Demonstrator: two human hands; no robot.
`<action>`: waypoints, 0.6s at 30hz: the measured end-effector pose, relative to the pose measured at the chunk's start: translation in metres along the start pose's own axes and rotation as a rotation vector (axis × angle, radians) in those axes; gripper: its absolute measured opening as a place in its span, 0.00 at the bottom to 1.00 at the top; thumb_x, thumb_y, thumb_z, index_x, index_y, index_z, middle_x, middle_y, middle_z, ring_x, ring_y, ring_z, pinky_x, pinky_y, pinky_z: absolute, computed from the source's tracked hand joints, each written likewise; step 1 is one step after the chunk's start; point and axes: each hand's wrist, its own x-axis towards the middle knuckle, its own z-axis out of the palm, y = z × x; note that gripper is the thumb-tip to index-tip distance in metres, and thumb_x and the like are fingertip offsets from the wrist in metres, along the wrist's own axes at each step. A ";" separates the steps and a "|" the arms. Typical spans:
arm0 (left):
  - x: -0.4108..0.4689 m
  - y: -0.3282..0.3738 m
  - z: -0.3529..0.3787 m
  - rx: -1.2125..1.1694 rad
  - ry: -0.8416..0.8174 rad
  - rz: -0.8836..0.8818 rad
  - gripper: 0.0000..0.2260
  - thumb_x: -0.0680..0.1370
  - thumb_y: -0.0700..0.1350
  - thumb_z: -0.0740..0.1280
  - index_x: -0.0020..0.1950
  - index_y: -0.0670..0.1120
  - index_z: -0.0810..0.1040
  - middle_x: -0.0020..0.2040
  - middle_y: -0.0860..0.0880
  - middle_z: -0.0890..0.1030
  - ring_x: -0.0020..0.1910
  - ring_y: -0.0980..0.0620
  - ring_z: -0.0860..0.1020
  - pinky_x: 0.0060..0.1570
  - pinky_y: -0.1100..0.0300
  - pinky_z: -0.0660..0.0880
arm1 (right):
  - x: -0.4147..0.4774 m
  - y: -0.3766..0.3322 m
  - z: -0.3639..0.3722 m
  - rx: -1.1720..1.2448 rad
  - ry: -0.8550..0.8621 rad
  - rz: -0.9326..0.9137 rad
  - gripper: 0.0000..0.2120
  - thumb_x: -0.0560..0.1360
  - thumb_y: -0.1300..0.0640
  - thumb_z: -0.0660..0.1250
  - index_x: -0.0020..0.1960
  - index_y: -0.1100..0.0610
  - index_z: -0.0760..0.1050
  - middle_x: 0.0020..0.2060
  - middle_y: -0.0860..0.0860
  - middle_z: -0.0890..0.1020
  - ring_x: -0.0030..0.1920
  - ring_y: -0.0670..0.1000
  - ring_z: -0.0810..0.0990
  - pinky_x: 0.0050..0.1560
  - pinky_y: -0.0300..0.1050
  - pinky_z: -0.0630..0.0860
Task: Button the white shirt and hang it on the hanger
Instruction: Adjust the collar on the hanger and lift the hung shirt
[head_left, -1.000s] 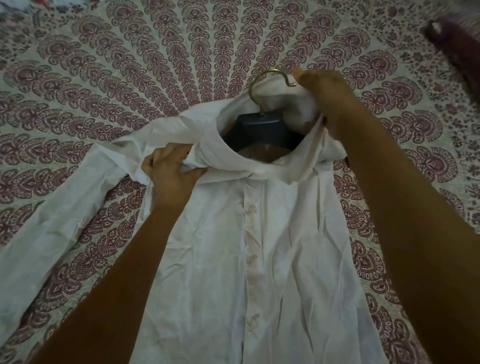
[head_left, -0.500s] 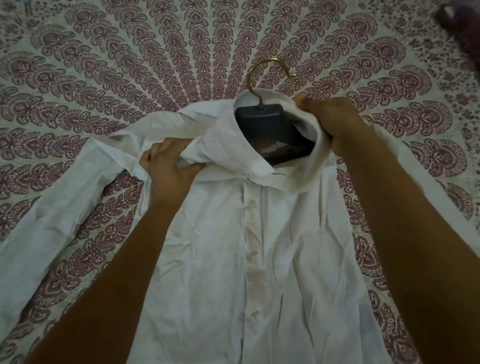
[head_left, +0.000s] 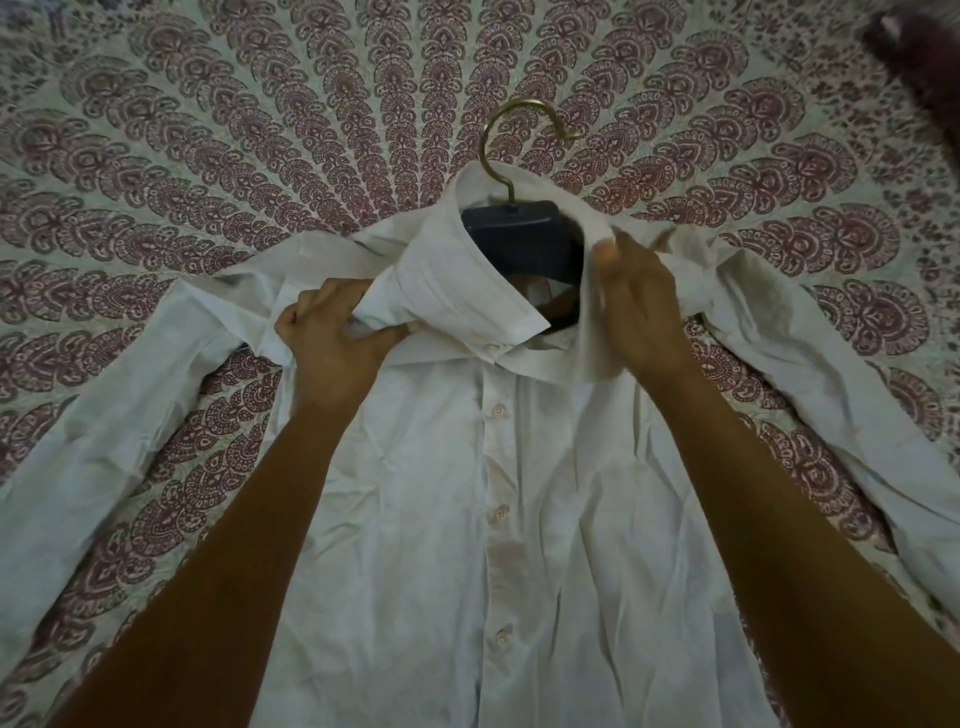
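Observation:
The white shirt lies front up on the patterned bedsheet, its placket buttoned down the middle and both sleeves spread outward. A dark hanger with a brass hook sits inside the collar opening; its arms are hidden under the fabric. My left hand grips the shirt's left collar and shoulder cloth. My right hand pinches the right side of the collar band, thumb on top. The collar stands open around the hanger's neck.
A cream bedsheet with maroon peacock-feather print covers the whole surface. A dark maroon object lies at the top right corner. The shirt sleeves reach toward both side edges of the view.
My right hand has slid down from near the hook to the right collar band. The collar and shoulders have been pulled lower and wider over the hanger, and the right sleeve has spread out.

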 end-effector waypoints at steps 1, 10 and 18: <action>0.000 -0.001 -0.002 -0.007 -0.001 0.011 0.27 0.62 0.63 0.68 0.49 0.42 0.81 0.46 0.43 0.81 0.48 0.42 0.76 0.54 0.38 0.68 | -0.003 0.007 0.001 -0.097 -0.057 -0.100 0.31 0.76 0.33 0.45 0.54 0.56 0.74 0.44 0.51 0.79 0.47 0.51 0.77 0.49 0.50 0.72; 0.011 0.013 -0.016 -0.413 -0.265 -0.184 0.16 0.71 0.45 0.62 0.59 0.47 0.75 0.49 0.54 0.79 0.50 0.54 0.75 0.53 0.59 0.74 | 0.014 0.013 -0.002 -0.315 -0.172 -0.099 0.41 0.65 0.27 0.53 0.52 0.64 0.72 0.42 0.59 0.77 0.48 0.61 0.73 0.50 0.53 0.66; 0.079 0.088 -0.025 -0.381 -0.380 -0.336 0.17 0.75 0.60 0.63 0.55 0.50 0.77 0.46 0.53 0.77 0.43 0.56 0.73 0.45 0.60 0.70 | -0.004 0.014 -0.001 -0.279 -0.195 -0.062 0.37 0.65 0.32 0.55 0.54 0.64 0.71 0.46 0.59 0.76 0.50 0.59 0.70 0.49 0.47 0.62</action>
